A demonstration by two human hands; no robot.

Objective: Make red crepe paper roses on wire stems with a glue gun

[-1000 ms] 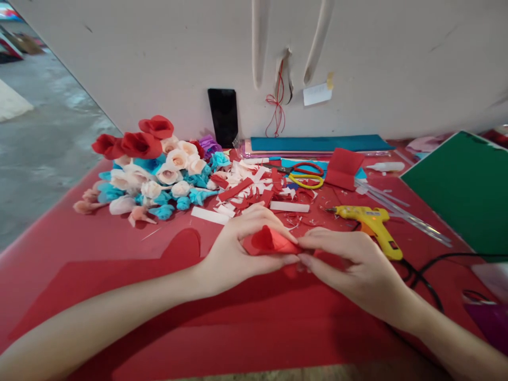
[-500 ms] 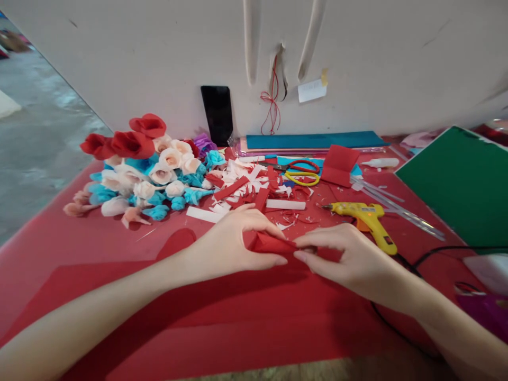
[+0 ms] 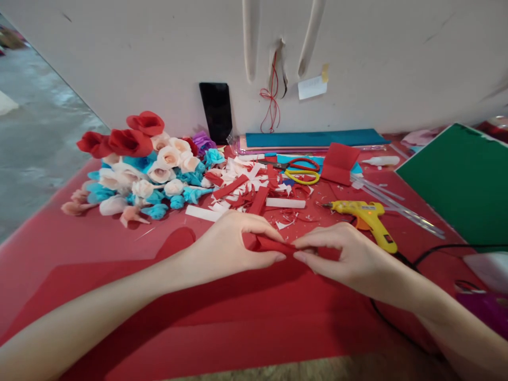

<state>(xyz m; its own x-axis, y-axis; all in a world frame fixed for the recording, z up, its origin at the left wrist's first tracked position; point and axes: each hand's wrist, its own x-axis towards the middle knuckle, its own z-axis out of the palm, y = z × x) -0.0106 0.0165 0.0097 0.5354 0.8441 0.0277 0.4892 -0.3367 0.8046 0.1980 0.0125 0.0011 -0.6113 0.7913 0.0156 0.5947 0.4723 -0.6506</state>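
Observation:
Between my hands is a partly rolled red paper flower (image 3: 270,244), held above the red table. My left hand (image 3: 234,241) curls around its wider end, thumb below and fingers over the top. My right hand (image 3: 337,248) pinches the narrow end between thumb and fingertips; part of that end is hidden by the fingers. A large red paper sheet (image 3: 166,317) lies under both arms, and a rounded red piece (image 3: 178,244) shows beside my left wrist. Just behind my right hand rests a yellow glue gun (image 3: 367,217).
Finished paper flowers (image 3: 151,172) in red, white and blue pile up at the left. Paper scraps (image 3: 250,185) and scissors (image 3: 301,170) lie behind my hands. A phone (image 3: 216,114) leans on the wall. A green board (image 3: 460,185) stands right; a black cable (image 3: 448,246) crosses there.
The fingers of my left hand have come down and closed more tightly over the red paper, which looks flatter. My right hand keeps its pinch in nearly the same place.

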